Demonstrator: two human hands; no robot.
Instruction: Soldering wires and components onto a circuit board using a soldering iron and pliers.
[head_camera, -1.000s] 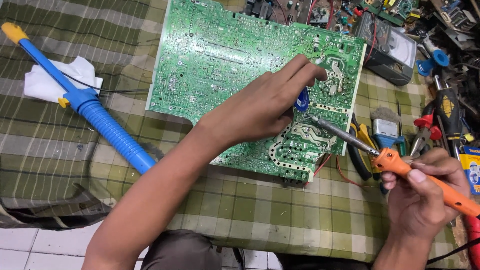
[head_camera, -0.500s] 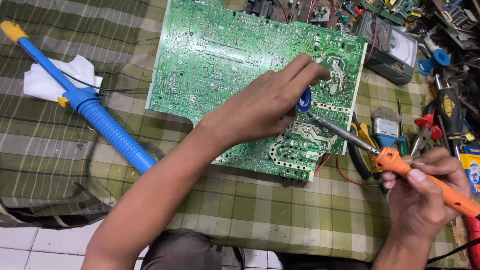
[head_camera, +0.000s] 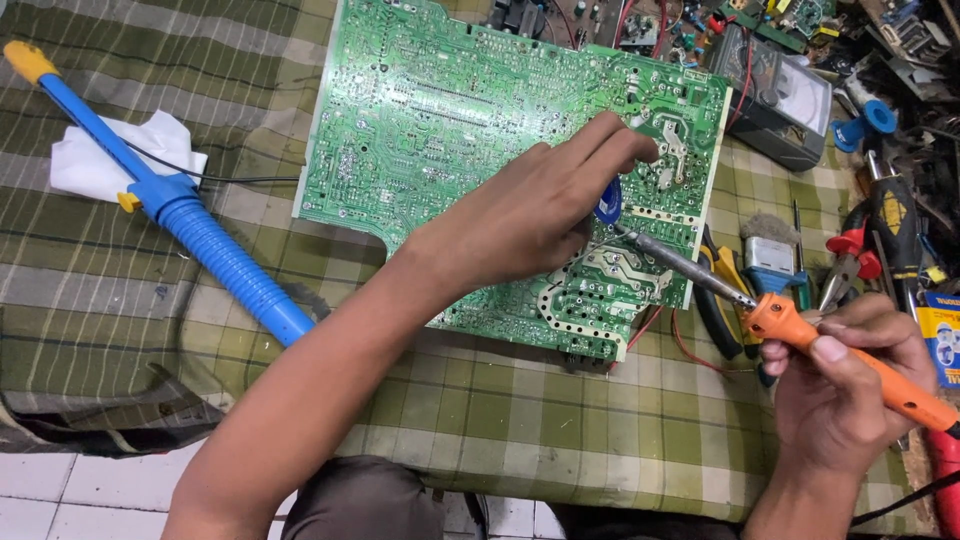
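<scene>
While my left hand (head_camera: 530, 215) rests on the green circuit board (head_camera: 450, 120), fingers pinching a small blue piece (head_camera: 607, 203) | my right hand (head_camera: 850, 385) grips the orange soldering iron (head_camera: 850, 360), tip just beside that piece | board lies flat on the checked tabletop (head_camera: 500, 410) | blue solder sucker (head_camera: 190, 220) well apart at left.

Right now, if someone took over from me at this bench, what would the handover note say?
Left hand: resting on the green circuit board, fingers pinching a small blue part near its right edge.
Right hand: gripping the orange soldering iron, its tip reaching the board just below the blue part.
Nearby: blue desoldering pump lying unused to the left on the checked cloth; pliers and a meter to the right.
Done: cannot tell whether any joint is finished.
Left: iron at the board, blue part in the fingers.
</scene>
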